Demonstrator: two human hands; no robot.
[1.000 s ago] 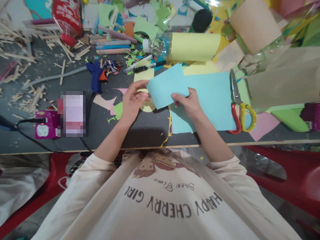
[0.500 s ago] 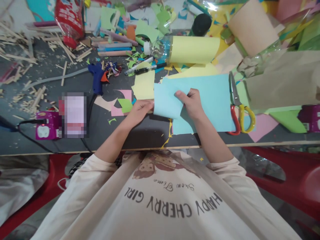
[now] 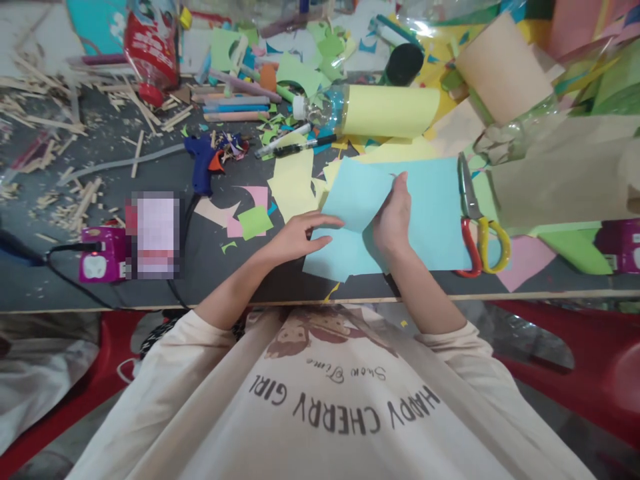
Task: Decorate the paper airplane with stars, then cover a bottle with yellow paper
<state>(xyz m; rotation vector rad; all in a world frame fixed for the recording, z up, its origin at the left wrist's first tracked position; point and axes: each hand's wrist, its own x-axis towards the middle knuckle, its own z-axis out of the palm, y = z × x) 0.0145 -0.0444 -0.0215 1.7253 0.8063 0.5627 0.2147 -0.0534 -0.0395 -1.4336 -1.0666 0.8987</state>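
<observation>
A light blue sheet of paper point(image 3: 350, 200) lies near the table's front edge, partly folded over itself. My left hand point(image 3: 300, 235) rests flat on its lower left part, fingers stretched out. The folded flap's upper edge is pinched in my right hand point(image 3: 394, 215), which lifts it off a larger light blue sheet point(image 3: 435, 207) underneath.
Red-and-yellow scissors point(image 3: 475, 213) lie right of the sheets. A blue glue gun point(image 3: 203, 163), a yellow paper-wrapped bottle point(image 3: 380, 110), pens, paper scraps and wood sticks litter the dark table point(image 3: 150, 293). A purple power strip point(image 3: 97, 253) sits at the left.
The blue sheet came down from mid-air onto the table. My left hand let go of its edge and now presses flat on it; my right hand moved up with the flap.
</observation>
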